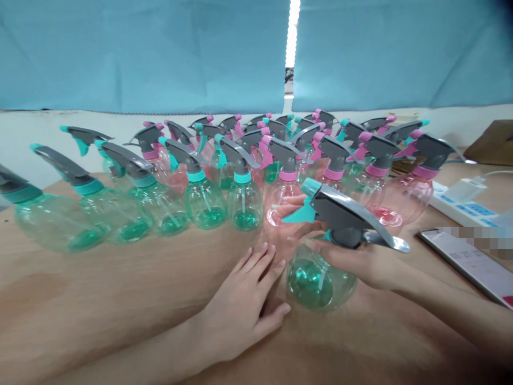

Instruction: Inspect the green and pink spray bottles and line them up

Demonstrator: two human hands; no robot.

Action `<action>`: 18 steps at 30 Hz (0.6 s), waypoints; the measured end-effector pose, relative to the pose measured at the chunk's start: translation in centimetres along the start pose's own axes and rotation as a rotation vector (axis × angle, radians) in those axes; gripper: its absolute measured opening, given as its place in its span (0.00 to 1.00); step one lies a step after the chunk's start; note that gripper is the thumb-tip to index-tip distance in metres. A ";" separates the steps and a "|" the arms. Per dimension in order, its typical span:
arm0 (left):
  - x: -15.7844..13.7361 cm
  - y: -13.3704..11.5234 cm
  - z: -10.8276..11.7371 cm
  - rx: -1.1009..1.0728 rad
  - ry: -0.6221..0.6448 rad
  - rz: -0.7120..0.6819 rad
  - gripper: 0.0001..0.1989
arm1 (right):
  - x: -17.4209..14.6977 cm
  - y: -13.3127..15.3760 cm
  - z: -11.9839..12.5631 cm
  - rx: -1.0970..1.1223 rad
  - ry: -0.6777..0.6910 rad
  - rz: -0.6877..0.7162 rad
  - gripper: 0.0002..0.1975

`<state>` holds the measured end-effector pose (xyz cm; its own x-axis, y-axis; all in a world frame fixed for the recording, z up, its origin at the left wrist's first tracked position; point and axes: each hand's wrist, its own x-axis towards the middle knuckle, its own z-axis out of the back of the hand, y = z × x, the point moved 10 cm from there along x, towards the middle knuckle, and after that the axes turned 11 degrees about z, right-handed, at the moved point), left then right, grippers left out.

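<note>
My right hand (352, 259) is wrapped round the neck of a green spray bottle (310, 283) with a grey head and turquoise trigger. The bottle leans slightly and its nozzle points left; some of my fingers are partly hidden behind it. Flat on the table lies my left hand (248, 299), fingers spread and holding nothing, just left of that bottle. Ahead of it, another green spray bottle (245, 208) stands upright in the front row. A pink spray bottle (280, 190) stands beside that one, behind my right fingers.
Several more green bottles (160, 206) line the left, and pink bottles (409, 195) stand at right. More rows are behind. On the right of the wooden table (120, 289) are a phone (465, 267), a power strip (460, 206) and a brown object (491, 141). Blue cloth (160, 53) hangs behind.
</note>
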<state>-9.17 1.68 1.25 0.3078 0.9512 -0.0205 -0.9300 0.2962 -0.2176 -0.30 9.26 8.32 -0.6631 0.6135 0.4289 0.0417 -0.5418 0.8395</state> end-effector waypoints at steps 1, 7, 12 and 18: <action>0.0 0.0 0.0 0.002 0.003 0.002 0.31 | 0.0 -0.1 0.0 -0.010 0.003 -0.001 0.12; -0.1 0.0 -0.1 -0.009 0.009 -0.001 0.32 | -0.2 -0.5 0.5 -0.064 -0.017 -0.018 0.13; 0.0 0.0 -0.1 -0.004 0.005 0.001 0.32 | -0.4 -0.8 0.7 -0.090 -0.021 -0.043 0.09; 0.0 0.0 0.0 0.003 -0.007 -0.001 0.31 | -0.2 -0.3 0.5 -0.082 -0.001 -0.042 0.06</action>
<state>-9.16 1.71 1.21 0.3075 0.9514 -0.0133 -0.9302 0.2976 -0.2150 0.16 9.54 8.17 -0.6620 0.6376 0.3940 -0.0480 -0.5607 0.8266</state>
